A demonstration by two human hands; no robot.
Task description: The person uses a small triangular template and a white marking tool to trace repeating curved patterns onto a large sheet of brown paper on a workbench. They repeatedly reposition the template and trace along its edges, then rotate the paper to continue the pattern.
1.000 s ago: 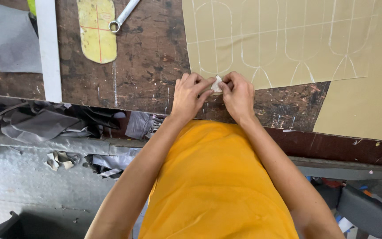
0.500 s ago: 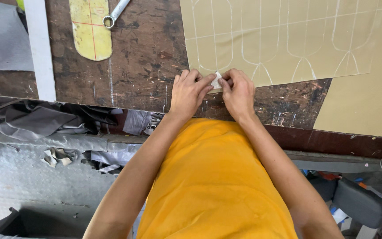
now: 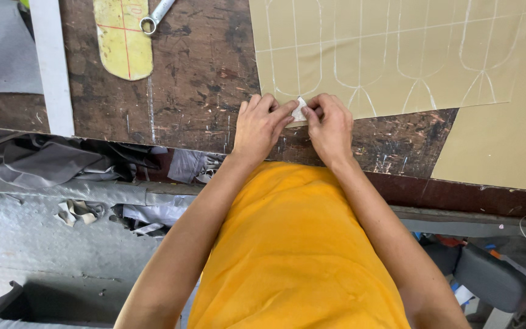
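Both hands sit close together at the near edge of the worktop (image 3: 202,79), and between them is a small white piece (image 3: 299,109). It is hard to say what the piece is, because the fingers cover most of it. The left hand (image 3: 262,125) pinches it from one side and the right hand (image 3: 330,125) pinches it from the other, so each grip is tight on the white piece. The piece sits right at the near edge of a big tan sheet (image 3: 391,55) that has white lines drawn on it. The top of the sheet is cut off by the picture. Another tan sheet (image 3: 506,146) lies toward the right edge of the worktop. Near the far left part lies a yellow flat shape (image 3: 123,39) with red lines, and a metal wrench (image 3: 156,15) touches it; only one end of the wrench shows. A white strip (image 3: 53,67) runs along the left side. The worktop is dark, scratched wood. Under its near edge, grey scraps (image 3: 50,161) are piled on a grey floor (image 3: 31,244). The person's orange shirt (image 3: 293,256) hides what is below.
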